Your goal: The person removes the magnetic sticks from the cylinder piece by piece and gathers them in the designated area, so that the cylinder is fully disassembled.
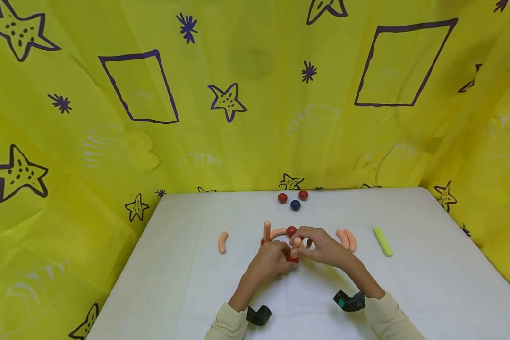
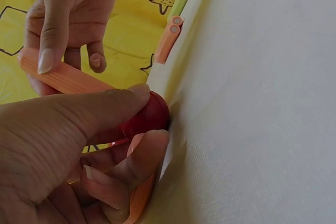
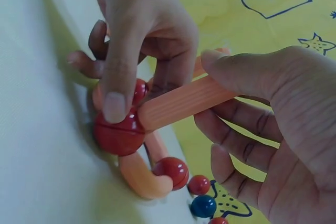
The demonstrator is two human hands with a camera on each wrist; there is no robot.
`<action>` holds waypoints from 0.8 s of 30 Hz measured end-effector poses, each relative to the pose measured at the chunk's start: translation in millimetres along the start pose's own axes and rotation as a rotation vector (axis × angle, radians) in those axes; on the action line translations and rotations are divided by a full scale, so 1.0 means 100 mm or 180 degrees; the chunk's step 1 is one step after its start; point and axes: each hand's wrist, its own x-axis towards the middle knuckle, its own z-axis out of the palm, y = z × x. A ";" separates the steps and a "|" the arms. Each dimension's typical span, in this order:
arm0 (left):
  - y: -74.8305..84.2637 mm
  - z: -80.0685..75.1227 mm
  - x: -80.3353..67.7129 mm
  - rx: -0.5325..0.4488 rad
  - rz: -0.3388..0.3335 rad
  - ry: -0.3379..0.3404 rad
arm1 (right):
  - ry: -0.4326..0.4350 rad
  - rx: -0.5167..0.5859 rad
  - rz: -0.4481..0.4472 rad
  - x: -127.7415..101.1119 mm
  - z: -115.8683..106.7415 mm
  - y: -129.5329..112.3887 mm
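My left hand (image 1: 282, 257) pinches a red ball (image 1: 293, 259) between thumb and finger and holds it against the white table (image 1: 408, 283). In the left wrist view the ball (image 2: 157, 115) shows between that hand's fingertips (image 2: 140, 92). My right hand (image 1: 301, 245) grips a straight orange stick (image 1: 296, 242), and one end of the stick (image 3: 181, 102) meets the ball (image 3: 118, 135). A curved orange piece (image 3: 137, 177) runs from under this ball to a second red ball (image 3: 171, 170). An upright orange stick (image 1: 267, 230) stands just behind my left hand.
Two red balls (image 1: 282, 198) (image 1: 303, 194) and a blue ball (image 1: 295, 205) lie at the table's back. One curved orange piece (image 1: 223, 242) lies left, two more (image 1: 346, 239) lie right, beside a green stick (image 1: 382, 241). Yellow patterned cloth (image 1: 238, 94) hangs behind.
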 end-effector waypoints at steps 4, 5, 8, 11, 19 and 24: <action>0.00 0.01 0.00 -0.0069 -0.0051 -0.0049 | -0.0004 -0.0001 0.0092 -0.06 0.00 0.01; 0.00 0.01 0.00 -0.0077 -0.0064 -0.0054 | -0.0001 0.0003 0.0104 -0.07 0.00 0.01; 0.00 0.00 0.00 -0.0106 -0.0109 -0.0042 | 0.0021 0.0010 0.0104 -0.09 0.01 0.02; 0.00 -0.01 0.00 -0.0148 -0.0120 -0.0026 | 0.0058 -0.0013 0.0093 -0.11 0.04 0.05; 0.01 0.01 0.01 -0.0086 -0.0096 -0.0058 | 0.0054 0.0079 0.0129 -0.18 0.12 0.10; 0.01 0.01 0.01 -0.0047 -0.0090 -0.0047 | 0.0139 0.0080 0.0074 -0.19 0.15 0.11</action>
